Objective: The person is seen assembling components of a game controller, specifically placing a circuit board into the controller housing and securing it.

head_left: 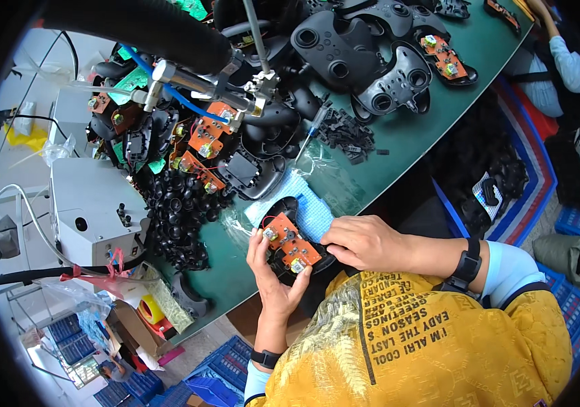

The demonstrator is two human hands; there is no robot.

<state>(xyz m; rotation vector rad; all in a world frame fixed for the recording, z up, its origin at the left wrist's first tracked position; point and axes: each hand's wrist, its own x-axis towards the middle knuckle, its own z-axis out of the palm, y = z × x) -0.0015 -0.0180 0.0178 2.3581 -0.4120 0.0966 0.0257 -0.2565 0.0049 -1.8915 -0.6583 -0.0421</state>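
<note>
My left hand [273, 278] grips a black game controller half shell [288, 205], with an orange circuit board [291, 239] lying in it. The thumb and fingers are at the board's two thumbstick modules, and a thin red wire loops at its upper left. Closed fingers on my right hand [366, 241] meet at the right edge of the shell; whatever is between them is hidden. A light blue cloth [307, 205] lies on the green table just beyond the shell. Past the cloth, a screwdriver [311, 129] rests with its tip toward me.
Small black thumbstick caps [178, 210] are heaped at the left, by a grey metal machine [96, 207]. A pile of small black parts [347, 136] and several controller shells [337, 51] lie farther back. A mounted tool with hoses [195, 88] overhangs the table. Blue-edged bins [527, 176] stand at right.
</note>
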